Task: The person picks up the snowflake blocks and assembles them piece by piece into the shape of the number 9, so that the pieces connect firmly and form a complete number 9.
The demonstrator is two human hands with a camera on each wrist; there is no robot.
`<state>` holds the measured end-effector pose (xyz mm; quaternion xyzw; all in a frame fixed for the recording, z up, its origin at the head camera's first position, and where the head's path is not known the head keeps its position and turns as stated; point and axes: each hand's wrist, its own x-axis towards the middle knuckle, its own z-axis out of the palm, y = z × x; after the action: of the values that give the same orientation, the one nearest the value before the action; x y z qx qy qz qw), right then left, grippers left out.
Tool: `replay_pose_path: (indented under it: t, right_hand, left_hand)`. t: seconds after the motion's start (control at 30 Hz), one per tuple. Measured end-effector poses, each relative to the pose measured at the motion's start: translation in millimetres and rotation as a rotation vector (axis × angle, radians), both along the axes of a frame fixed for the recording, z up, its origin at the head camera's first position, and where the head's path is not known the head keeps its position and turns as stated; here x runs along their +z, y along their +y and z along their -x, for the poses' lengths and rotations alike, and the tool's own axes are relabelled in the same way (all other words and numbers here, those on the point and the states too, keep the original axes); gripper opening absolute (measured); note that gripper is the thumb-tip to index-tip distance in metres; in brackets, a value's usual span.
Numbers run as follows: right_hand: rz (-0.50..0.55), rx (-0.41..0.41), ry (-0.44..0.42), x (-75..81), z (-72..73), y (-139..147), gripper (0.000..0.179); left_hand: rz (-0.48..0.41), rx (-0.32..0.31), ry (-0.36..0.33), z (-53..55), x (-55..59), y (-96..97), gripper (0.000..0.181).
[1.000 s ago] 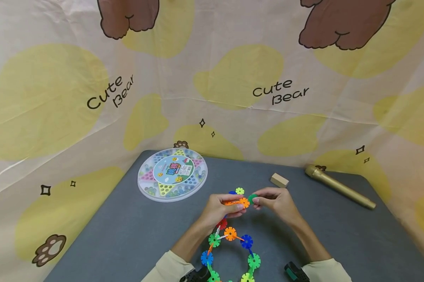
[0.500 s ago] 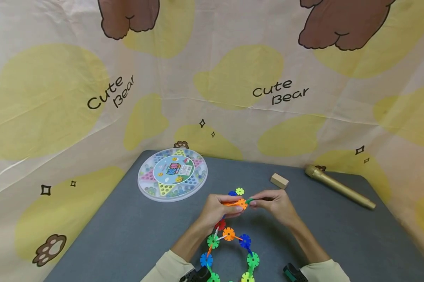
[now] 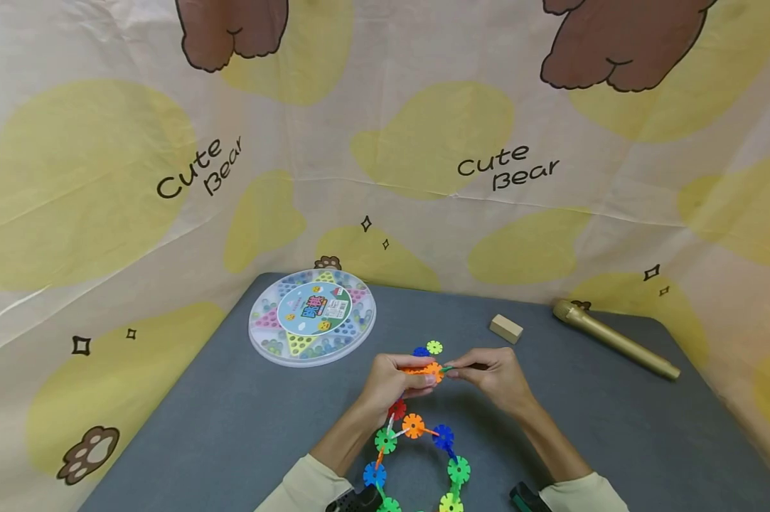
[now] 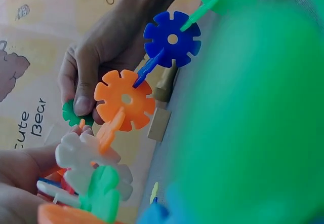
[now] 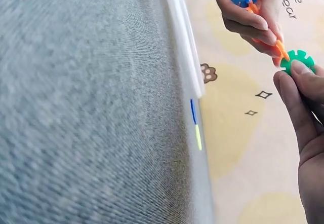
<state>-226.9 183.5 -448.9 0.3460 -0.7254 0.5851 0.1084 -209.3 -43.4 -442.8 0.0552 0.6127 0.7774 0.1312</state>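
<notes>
In the head view, my left hand (image 3: 385,384) pinches an orange notched snowflake disc (image 3: 434,371) between thumb and fingers. My right hand (image 3: 496,377) pinches a green snowflake disc (image 5: 299,60) by its rim, thumb on top. The right wrist view shows the two discs meeting edge to edge, set crosswise at the notches. Below the left hand hangs a ring of joined snowflake discs: among them a red disc (image 3: 397,409), an orange one (image 3: 413,426) and a dark blue one (image 4: 162,36). Its lower end runs out of the head view.
Loose blue (image 3: 421,351) and yellow-green (image 3: 434,347) discs lie behind the hands on the grey table (image 3: 218,434). A round Chinese checkers set (image 3: 314,309) is at back left. A wooden block (image 3: 507,328) and gold microphone (image 3: 615,341) lie back right, before a printed cloth (image 3: 423,235).
The green disc has turned from nearly face-on to edge-on in my right hand. Both hands have shifted slightly left and down, the hanging ring a little left with them.
</notes>
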Motion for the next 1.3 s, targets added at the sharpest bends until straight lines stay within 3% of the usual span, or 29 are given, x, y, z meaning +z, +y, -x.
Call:
replay_pose_path:
  t: [0.17,0.43,0.97,1.3]
  right_hand:
    - [-0.025,-0.038,0.002,-2.8,0.6,-2,0.016]
    - [-0.036,-0.049,-0.132,-3.3,0.8,1,0.009]
    - [-0.049,-0.046,-0.189,2.2,0.6,8,0.012]
    - [-0.027,-0.033,-0.165,1.8,-0.2,5,0.012]
  left_hand:
    - [-0.01,0.01,-0.011,-0.5,-0.8,-0.6,0.032]
    - [-0.021,-0.005,-0.028,1.3,2.0,-1.7,0.033]
    - [-0.035,-0.019,-0.055,2.4,2.5,-3.0,0.032]
    - [-0.054,-0.018,-0.056,2.3,2.9,-2.1,0.031]
